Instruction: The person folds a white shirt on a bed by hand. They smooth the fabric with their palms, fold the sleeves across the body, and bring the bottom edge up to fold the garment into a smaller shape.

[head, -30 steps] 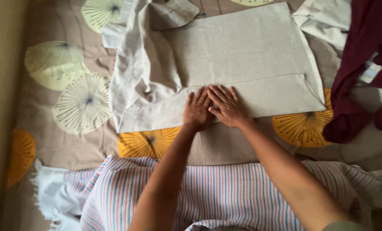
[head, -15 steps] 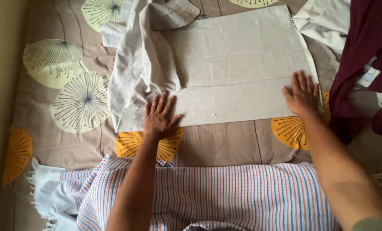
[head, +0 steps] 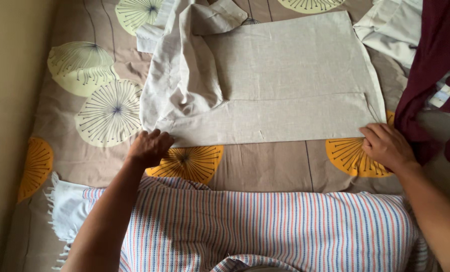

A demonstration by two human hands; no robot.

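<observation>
Your beige garment (head: 285, 80) lies flat across the upper middle of the frame on the patterned bedsheet (head: 265, 166), its near flap folded up. Since a moment ago your hands have slid from its middle out to the near corners, so the smoothing has given way to taking hold. Your left hand (head: 149, 147) curls over the lower-left corner; your right hand (head: 386, 146) seems to pinch the lower-right corner, though the fingertips are hidden. No packages, labels or signs show.
</observation>
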